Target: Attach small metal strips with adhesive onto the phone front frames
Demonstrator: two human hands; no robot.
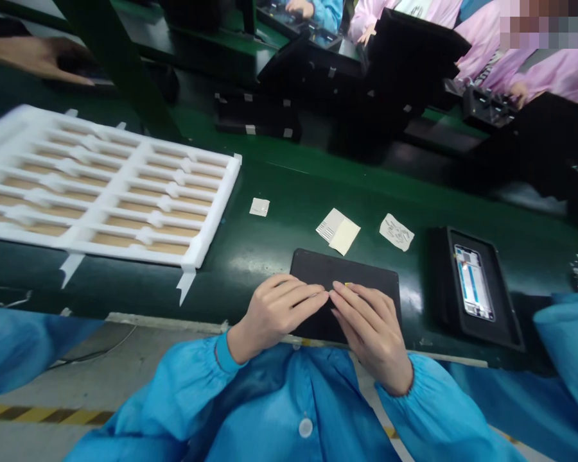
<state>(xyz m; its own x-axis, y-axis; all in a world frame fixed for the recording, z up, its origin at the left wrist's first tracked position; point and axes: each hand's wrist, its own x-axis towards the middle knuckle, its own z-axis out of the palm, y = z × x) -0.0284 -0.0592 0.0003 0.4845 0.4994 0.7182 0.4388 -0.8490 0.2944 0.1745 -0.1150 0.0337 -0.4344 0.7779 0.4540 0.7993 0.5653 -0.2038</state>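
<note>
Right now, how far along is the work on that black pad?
Looks done: three paper scraps lie on the green belt, and a phone unit sits in the black tray. In hand: left hand and right hand meet at a small yellow piece on the black pad; grip unclear. Remaining: hard to judge; the white foam tray shows only tan in its slots.

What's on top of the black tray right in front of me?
On the black tray, left hand and right hand meet fingertips by a small yellow piece. Anything under them is hidden.
</note>
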